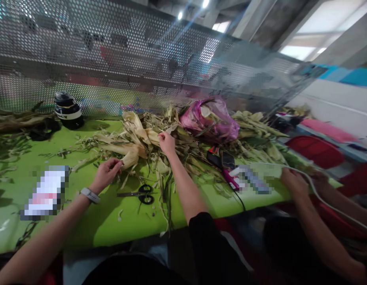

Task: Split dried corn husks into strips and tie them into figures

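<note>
My left hand is closed in a pinch on the end of a dry corn husk lying on the green table; a white watch sits on that wrist. My right hand reaches further in and pinches a husk leaf in the husk pile. Black scissors lie on the table just in front of my hands.
A pink plastic bag rests on the pile. A black and white container stands at the back left by the perforated metal screen. Another person's hands work at the right near a white cable and a pink tool.
</note>
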Motion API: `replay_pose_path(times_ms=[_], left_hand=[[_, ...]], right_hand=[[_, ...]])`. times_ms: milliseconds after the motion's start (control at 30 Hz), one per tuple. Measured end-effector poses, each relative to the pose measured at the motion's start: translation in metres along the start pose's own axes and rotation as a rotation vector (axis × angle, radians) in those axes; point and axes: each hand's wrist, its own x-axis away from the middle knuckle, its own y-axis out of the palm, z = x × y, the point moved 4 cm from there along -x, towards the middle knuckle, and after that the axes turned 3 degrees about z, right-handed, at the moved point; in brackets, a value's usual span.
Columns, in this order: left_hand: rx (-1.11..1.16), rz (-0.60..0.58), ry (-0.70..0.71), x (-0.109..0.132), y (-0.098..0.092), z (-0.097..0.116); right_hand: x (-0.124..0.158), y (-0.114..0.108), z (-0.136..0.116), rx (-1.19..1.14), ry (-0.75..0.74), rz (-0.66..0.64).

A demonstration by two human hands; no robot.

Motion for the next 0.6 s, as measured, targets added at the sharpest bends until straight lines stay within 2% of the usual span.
replay_pose_path(times_ms=[200, 300, 367, 433, 533, 600], left_hand=[[-0.086, -0.030, 0.018, -0.020, 0.005, 0.025], [-0.096, -0.016, 0.075, -0.037, 0.019, 0.046], [-0.030, -0.037, 0.083, -0.053, 0.035, 0.060], [0.110, -0.047, -0.012, -0.072, 0.052, 0.070], [0.350, -0.028, -0.324, -0.102, 0.075, 0.068], [0.351, 0.032, -0.374, -0.120, 0.081, 0.063]], right_hand=[[-0.011, -0.005, 0.003, -0.053, -0.005, 0.011], [-0.013, -0.008, 0.001, -0.080, -0.006, 0.022], [-0.012, -0.009, -0.003, -0.095, -0.008, 0.029], [-0.008, -0.011, -0.009, -0.104, -0.033, 0.035], [0.000, -0.017, -0.023, -0.087, -0.188, 0.034], [0.006, -0.021, -0.032, -0.068, -0.326, 0.046]])
